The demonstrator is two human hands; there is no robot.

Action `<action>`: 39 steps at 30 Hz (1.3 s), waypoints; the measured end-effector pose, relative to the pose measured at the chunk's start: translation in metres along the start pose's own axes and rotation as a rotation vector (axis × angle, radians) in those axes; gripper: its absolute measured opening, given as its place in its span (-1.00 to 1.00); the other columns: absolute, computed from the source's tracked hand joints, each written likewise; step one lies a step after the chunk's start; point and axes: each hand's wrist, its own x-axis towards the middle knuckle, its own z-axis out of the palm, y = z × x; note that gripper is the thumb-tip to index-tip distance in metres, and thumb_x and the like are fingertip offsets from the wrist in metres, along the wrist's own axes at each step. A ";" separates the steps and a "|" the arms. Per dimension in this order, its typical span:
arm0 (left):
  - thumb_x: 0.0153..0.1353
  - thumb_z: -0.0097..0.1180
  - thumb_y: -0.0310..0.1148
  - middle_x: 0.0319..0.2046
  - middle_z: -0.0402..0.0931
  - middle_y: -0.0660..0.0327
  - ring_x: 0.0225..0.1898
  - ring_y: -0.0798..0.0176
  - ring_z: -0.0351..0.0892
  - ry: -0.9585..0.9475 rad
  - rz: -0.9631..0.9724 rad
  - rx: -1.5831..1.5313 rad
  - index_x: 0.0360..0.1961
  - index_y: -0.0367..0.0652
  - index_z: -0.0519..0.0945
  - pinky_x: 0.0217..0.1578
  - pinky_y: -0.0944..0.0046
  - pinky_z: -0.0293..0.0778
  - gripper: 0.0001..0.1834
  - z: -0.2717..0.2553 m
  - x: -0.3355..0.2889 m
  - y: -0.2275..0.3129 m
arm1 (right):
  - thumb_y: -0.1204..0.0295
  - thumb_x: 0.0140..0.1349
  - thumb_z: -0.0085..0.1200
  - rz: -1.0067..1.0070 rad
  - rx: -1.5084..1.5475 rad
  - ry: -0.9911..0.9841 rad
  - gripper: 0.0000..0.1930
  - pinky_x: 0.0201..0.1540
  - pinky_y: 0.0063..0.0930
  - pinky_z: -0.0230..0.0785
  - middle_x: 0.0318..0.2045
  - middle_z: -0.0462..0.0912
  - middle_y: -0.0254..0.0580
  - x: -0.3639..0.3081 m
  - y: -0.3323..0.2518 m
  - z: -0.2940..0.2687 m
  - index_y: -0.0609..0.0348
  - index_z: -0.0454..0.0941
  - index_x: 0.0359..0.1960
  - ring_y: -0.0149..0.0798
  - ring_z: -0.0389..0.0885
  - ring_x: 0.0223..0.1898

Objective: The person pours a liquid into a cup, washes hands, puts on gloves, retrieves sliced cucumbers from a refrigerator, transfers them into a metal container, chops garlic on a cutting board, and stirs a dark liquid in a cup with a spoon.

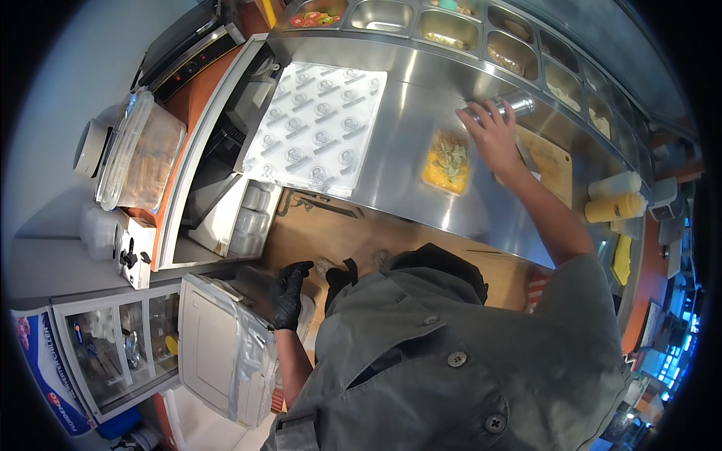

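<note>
My bare right hand (496, 139) is wrapped round a metal shaker (519, 104), which is tilted nearly onto its side. Its end points left, above the far edge of a rectangular food tray (436, 186). That tray sits on the steel counter, filled with yellow food and shredded pale-green topping (451, 156). My left hand (288, 295), in a black glove, hangs low beside my body, away from the counter. Its fingers are loosely bent and apart, with nothing visible in them. Right of the tray lies a wooden cutting board (553, 167) with a knife (525, 156), partly behind my right forearm.
Printed paper sheets (320, 128) cover the counter's left part. Steel ingredient pans (447, 34) line the back. Squeeze bottles (615, 207) stand at right. A lidded bin (218, 346) is beside my left arm; a plastic tub (143, 154) sits on the left shelf.
</note>
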 end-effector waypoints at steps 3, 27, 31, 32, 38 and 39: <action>0.43 0.04 -0.34 -0.12 0.68 0.21 -0.10 0.32 0.54 0.009 0.018 -0.010 -0.03 -0.26 0.70 0.05 0.28 0.42 -0.72 -0.001 -0.003 -0.003 | 0.48 0.12 0.14 -0.025 0.000 0.016 -0.47 0.41 0.13 0.03 0.10 0.55 -0.36 -0.004 -0.006 0.002 -0.27 0.54 0.17 -0.17 0.43 0.25; 0.41 0.07 -0.24 -0.17 0.70 0.21 -0.17 0.35 0.57 -0.142 0.042 0.301 -0.06 -0.23 0.72 -0.05 0.26 0.47 -0.68 0.005 0.038 0.017 | 0.25 -0.08 0.53 1.334 0.108 0.637 -0.23 0.15 -0.13 0.38 0.01 0.60 0.14 -0.240 0.207 -0.009 0.29 0.43 0.17 0.12 0.57 0.07; 0.42 0.06 -0.25 -0.19 0.71 0.25 -0.17 0.38 0.57 -0.151 0.016 0.381 -0.04 -0.18 0.73 -0.06 0.30 0.47 -0.70 0.017 0.028 0.026 | 0.17 -0.05 0.51 1.314 -0.296 0.461 -0.22 0.17 -0.08 0.36 0.05 0.59 0.17 -0.296 0.249 0.042 0.36 0.44 0.15 0.17 0.55 0.11; 0.43 0.06 -0.28 -0.19 0.71 0.24 -0.16 0.37 0.58 -0.165 0.018 0.388 -0.03 -0.17 0.73 -0.06 0.29 0.48 -0.71 0.015 0.023 0.027 | 0.12 -0.02 0.49 1.258 -0.335 0.491 -0.18 0.19 -0.03 0.35 0.04 0.59 0.16 -0.301 0.256 0.050 0.36 0.43 0.20 0.18 0.55 0.09; 0.43 0.05 -0.30 -0.10 0.66 0.06 -0.03 0.10 0.63 -0.131 0.098 0.483 -0.03 -0.18 0.71 0.07 0.17 0.49 -0.73 -0.008 -0.009 0.015 | 0.21 0.22 0.14 1.022 -0.773 0.346 -0.56 -0.15 0.02 0.38 -0.25 0.61 0.08 -0.273 0.259 0.062 0.16 0.51 0.07 0.07 0.57 -0.22; 0.44 0.04 -0.27 -0.10 0.65 0.04 -0.03 0.05 0.64 -0.129 0.234 0.576 -0.03 -0.17 0.71 0.07 0.14 0.50 -0.71 -0.013 -0.014 0.013 | 0.21 0.24 0.12 0.933 -0.700 0.426 -0.58 -0.15 -0.01 0.38 -0.26 0.60 0.06 -0.252 0.253 0.066 0.17 0.52 0.05 0.04 0.57 -0.24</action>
